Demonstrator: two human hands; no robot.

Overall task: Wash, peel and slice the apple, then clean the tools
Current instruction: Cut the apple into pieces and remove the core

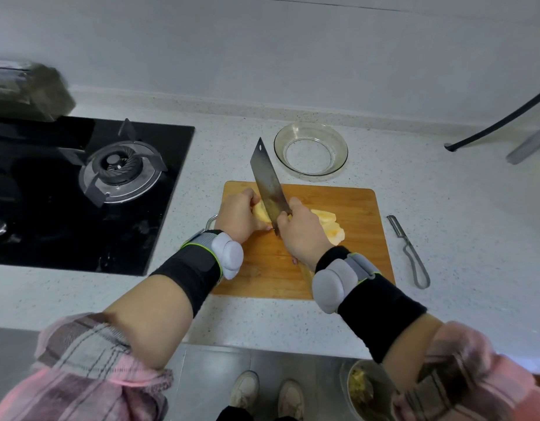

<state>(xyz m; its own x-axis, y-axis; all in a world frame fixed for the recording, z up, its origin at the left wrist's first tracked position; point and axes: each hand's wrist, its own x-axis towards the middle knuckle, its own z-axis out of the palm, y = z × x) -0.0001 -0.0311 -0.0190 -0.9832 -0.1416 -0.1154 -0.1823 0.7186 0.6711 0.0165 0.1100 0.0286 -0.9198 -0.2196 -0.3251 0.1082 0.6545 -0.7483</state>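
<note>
Nearest to me, below the counter edge, I see my two shoes [267, 393] on the floor and one bin [364, 390] of scraps at my right. My two forearms reach up from pink plaid sleeves, each wearing one black wrist band with a grey sensor pod. Both hands meet over the one wooden cutting board [347, 268], which lies flat on the speckled countertop [445, 314]. My right hand [305, 235] is wrapped round the handle of the one cleaver [267, 180], fingers curled tight, the blade tilted and pointing away from me toward the wall. My left hand [238, 215] curls over one peeled apple piece [261, 214] at the left of the blade, pinning it to the board, with the blade touching that piece just beside my fingers. To the right of the blade, partly hidden behind my right hand, lie more pale peeled apple slices [329, 224] on the board; I cannot count them surely. One metal peeler [410, 252] lies on the countertop just beside the board's right edge, apart from it. Beyond the board stands one clear glass bowl [311, 151], near the cleaver's tip. Far left sits one black gas hob [89, 189] with one burner [120, 171] in view.
</note>
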